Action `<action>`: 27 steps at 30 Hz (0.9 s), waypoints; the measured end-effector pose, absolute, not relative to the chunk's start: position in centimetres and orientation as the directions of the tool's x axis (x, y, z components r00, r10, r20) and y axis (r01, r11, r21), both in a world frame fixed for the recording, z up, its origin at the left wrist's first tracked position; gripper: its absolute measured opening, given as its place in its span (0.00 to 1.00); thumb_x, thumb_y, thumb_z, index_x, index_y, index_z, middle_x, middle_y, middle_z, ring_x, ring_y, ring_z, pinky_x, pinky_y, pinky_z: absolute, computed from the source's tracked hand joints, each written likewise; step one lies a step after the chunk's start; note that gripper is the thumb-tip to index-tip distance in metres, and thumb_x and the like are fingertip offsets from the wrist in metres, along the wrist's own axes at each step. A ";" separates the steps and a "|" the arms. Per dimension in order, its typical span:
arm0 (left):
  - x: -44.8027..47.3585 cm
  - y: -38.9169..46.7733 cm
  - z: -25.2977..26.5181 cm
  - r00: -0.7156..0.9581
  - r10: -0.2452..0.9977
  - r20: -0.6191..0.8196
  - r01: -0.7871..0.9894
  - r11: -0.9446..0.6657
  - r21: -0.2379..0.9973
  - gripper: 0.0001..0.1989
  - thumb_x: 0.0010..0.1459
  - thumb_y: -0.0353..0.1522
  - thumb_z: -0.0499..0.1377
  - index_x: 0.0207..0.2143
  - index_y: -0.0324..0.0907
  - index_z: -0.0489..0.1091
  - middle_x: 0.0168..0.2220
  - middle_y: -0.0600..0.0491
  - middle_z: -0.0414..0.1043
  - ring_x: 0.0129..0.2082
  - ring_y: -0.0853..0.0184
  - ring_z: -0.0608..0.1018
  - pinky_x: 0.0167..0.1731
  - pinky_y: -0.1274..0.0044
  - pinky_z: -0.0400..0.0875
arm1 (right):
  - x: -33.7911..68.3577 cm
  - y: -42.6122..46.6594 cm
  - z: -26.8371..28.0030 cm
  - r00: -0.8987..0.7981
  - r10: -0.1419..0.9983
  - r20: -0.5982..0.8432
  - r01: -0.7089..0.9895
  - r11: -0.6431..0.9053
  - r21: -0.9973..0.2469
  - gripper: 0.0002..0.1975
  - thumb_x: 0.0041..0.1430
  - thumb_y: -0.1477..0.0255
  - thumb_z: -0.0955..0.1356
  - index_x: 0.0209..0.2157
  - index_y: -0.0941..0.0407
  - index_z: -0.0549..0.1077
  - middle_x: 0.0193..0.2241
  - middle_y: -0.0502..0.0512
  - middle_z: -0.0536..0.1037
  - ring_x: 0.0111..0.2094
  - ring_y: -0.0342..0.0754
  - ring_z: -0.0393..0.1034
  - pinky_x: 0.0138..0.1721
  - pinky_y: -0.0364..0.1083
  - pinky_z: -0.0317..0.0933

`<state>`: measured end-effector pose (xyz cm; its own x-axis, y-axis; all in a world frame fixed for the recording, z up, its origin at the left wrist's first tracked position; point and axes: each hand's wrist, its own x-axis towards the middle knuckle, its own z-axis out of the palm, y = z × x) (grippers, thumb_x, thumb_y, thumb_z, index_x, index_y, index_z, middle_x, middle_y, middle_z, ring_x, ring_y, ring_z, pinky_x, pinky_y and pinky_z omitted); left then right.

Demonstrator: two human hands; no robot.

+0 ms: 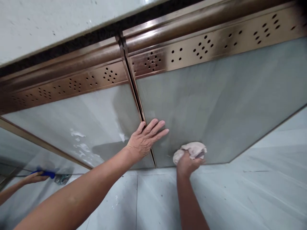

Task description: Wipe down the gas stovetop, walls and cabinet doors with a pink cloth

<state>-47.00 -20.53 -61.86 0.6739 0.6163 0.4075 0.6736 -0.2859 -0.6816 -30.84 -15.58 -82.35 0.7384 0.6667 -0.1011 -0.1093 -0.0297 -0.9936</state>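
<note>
My left hand lies flat with its fingers stretched out, across the narrow gap between two cabinet doors. Its fingers rest on the right door, a greyish panel in a copper-coloured metal frame. Lower down on that same door, my right hand grips a bunched, pale cleaning cloth against the panel near the bottom edge. The fingers under the cloth are partly hidden. White suds cling to the left door.
A white countertop juts out above the doors. Copper strips with punched holes run along their tops. Pale marble-look tiles cover the floor. At far left, another person's hand holds a blue cloth.
</note>
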 end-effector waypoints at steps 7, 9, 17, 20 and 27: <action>-46.0 -20.7 -62.8 0.609 0.642 0.465 0.745 -0.261 -0.614 0.39 0.63 0.26 0.55 0.72 0.54 0.46 0.74 0.57 0.44 0.75 0.61 0.43 0.73 0.59 0.37 | -36.3 -20.7 -86.1 0.304 0.924 0.233 0.242 0.162 -0.957 0.15 0.41 0.72 0.69 0.36 0.53 0.72 0.42 0.57 0.70 0.49 0.58 0.66 0.56 0.61 0.60; -45.7 -21.1 -63.3 0.584 0.662 0.470 0.764 -0.252 -0.594 0.38 0.63 0.26 0.54 0.72 0.55 0.45 0.74 0.55 0.43 0.74 0.61 0.45 0.73 0.58 0.38 | -34.1 -20.4 -87.1 0.391 0.906 0.164 0.210 0.085 -0.974 0.15 0.42 0.70 0.68 0.36 0.53 0.70 0.39 0.56 0.69 0.46 0.57 0.66 0.55 0.61 0.62; -45.0 -25.3 -65.5 0.490 0.826 0.279 0.816 -0.322 -0.480 0.30 0.60 0.26 0.57 0.65 0.45 0.61 0.75 0.47 0.38 0.74 0.53 0.45 0.69 0.54 0.53 | -22.6 -12.9 -78.0 0.741 0.602 0.299 0.257 0.157 -0.954 0.27 0.54 0.64 0.68 0.55 0.56 0.65 0.53 0.63 0.63 0.57 0.57 0.61 0.62 0.57 0.55; -44.7 -26.2 -65.8 0.438 0.847 0.300 0.850 -0.283 -0.444 0.29 0.61 0.25 0.55 0.65 0.43 0.61 0.74 0.47 0.43 0.74 0.55 0.47 0.69 0.53 0.54 | -25.9 -14.3 -75.8 0.645 0.608 0.462 0.376 0.274 -0.885 0.22 0.54 0.66 0.68 0.51 0.54 0.70 0.54 0.63 0.64 0.59 0.59 0.59 0.62 0.60 0.52; -43.0 -25.7 -63.0 0.410 0.775 0.482 0.890 -0.223 -0.397 0.28 0.64 0.32 0.57 0.66 0.44 0.61 0.73 0.42 0.44 0.74 0.52 0.44 0.69 0.51 0.50 | -33.6 -20.5 -84.4 0.301 0.928 0.222 0.149 0.184 -0.972 0.10 0.37 0.75 0.70 0.27 0.51 0.75 0.38 0.55 0.75 0.43 0.55 0.68 0.50 0.55 0.62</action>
<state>-42.96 -25.72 -62.97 0.4096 0.7748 0.4816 0.8900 -0.2235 -0.3975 -33.63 -20.46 -84.43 0.3006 0.9277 0.2215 0.1493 0.1836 -0.9716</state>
